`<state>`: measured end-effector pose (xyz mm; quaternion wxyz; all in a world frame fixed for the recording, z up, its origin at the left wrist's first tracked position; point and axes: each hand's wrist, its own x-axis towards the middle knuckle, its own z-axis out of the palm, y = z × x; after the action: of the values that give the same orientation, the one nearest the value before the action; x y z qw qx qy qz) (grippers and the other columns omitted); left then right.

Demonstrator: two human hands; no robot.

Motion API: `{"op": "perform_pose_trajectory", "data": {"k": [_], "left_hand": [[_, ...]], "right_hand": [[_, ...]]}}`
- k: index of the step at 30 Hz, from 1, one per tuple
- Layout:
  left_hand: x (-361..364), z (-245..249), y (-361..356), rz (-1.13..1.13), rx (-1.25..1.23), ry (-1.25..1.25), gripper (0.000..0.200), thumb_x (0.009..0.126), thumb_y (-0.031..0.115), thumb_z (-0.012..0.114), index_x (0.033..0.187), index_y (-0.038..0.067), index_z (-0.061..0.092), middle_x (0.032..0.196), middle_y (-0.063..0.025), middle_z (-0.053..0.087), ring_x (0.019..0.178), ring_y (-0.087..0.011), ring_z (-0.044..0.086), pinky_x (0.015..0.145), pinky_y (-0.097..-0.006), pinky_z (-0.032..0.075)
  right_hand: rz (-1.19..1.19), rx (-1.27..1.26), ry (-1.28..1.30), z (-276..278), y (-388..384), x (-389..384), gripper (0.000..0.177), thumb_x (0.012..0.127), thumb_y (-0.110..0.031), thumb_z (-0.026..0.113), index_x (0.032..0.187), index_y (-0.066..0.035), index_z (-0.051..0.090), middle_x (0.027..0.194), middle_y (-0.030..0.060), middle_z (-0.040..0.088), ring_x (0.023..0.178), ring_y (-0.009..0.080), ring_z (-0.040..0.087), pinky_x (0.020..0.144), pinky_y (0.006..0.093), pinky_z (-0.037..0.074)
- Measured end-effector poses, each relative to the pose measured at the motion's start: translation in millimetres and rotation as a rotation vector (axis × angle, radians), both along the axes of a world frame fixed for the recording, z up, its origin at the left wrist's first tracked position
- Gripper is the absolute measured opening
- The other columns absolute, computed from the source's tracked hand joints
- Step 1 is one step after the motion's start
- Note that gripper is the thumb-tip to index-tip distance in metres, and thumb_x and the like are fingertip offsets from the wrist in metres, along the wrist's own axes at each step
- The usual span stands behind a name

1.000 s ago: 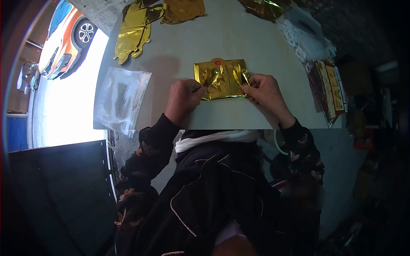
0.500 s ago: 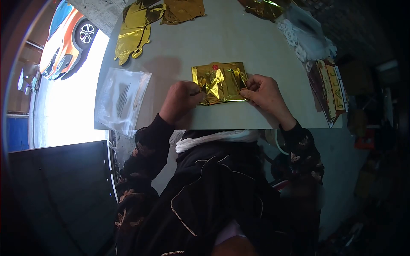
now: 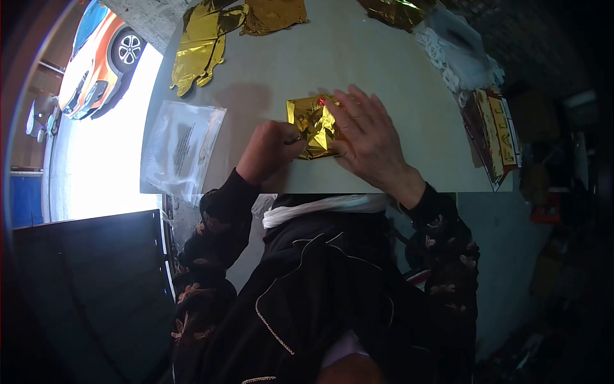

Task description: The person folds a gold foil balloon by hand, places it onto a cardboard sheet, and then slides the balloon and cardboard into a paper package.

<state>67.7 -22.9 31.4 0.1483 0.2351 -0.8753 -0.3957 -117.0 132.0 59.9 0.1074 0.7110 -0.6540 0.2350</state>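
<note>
A flat, folded gold foil balloon (image 3: 320,133) lies on the table between my hands, its surface creased and shiny. A small red spot shows at its top edge. My left hand (image 3: 271,148) is closed at the left edge of the foil, fingers curled and pinching it. Over the right part of the foil lies my right hand (image 3: 369,136), fingers stretched out and palm down, hiding that side.
More gold foil (image 3: 200,48) lies at the table's back left, with darker gold foil (image 3: 274,16) beside it. A clear plastic bag (image 3: 183,147) is at left. White stringy material (image 3: 449,67) and a printed "FALL" piece (image 3: 499,137) lie at right. The table's front edge (image 3: 332,192) is near my body.
My right hand has let go of the foil's right edge, moved left over it and opened flat. My left hand stays at the left edge.
</note>
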Motion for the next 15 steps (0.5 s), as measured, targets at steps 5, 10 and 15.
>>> {"op": "perform_pose_trajectory", "data": {"k": [5, 10, 15], "left_hand": [[2, 6, 3, 0.009, 0.027, -0.008, 0.025, 0.077, 0.017, 0.071, 0.073, -0.005, 0.06, 0.069, -0.0216, 0.059, 0.064, -0.038, 0.061, 0.061, -0.0453, 0.046], [4, 5, 5, 0.059, -0.031, -0.031, 0.024, 0.078, 0.018, 0.069, 0.073, -0.004, 0.062, 0.071, -0.021, 0.061, 0.067, -0.0382, 0.063, 0.063, -0.0455, 0.048], [7, 7, 12, 0.105, -0.063, -0.046, 0.023, 0.079, 0.018, 0.068, 0.074, -0.004, 0.063, 0.071, -0.0209, 0.061, 0.068, -0.0385, 0.063, 0.065, -0.0454, 0.049]], "right_hand": [[0.095, 0.201, 0.017, -30, -20, 1, 0.065, 0.095, -0.041, 0.06, 0.149, -0.009, 0.043, 0.156, 0.0124, 0.038, 0.149, 0.0293, 0.027, 0.122, 0.0481, 0.024], [0.107, 0.33, -0.035, -42, -14, -4, 0.065, 0.097, -0.045, 0.055, 0.15, -0.011, 0.041, 0.158, 0.0123, 0.036, 0.15, 0.028, 0.025, 0.123, 0.0482, 0.02], [0.116, 0.358, -0.038, -39, -14, -4, 0.064, 0.097, -0.046, 0.055, 0.151, -0.014, 0.041, 0.158, 0.0125, 0.035, 0.15, 0.0283, 0.025, 0.124, 0.0479, 0.019]]}}
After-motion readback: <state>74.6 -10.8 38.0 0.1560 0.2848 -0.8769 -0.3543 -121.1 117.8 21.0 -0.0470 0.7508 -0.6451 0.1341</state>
